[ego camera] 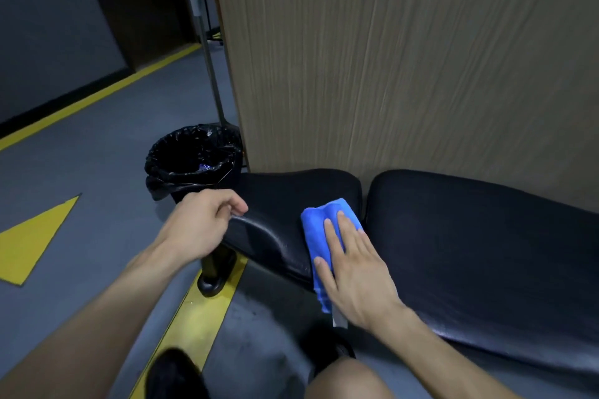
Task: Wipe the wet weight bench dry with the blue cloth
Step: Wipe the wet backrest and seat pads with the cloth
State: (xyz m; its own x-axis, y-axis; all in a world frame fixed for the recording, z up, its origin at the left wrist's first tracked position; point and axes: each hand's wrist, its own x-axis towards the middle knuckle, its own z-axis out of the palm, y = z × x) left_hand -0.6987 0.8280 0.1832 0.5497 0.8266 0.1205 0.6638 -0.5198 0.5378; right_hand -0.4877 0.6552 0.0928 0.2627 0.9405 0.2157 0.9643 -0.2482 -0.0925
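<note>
Pressing flat, the right hand [355,272] is spread open over the folded blue cloth [324,236], which is pinned to the seat pad of the weight bench [470,246] beside the gap between the two pads. The left hand [204,220] is curled loosely around the pad's near left edge, apparently to steady it. The bench's long axis runs off to the right, so the unwiped stretch is judged to lie on the right hand's side. Smooth, glossy black vinyl padding is seen; the cloth looks soft and ribbed.
</note>
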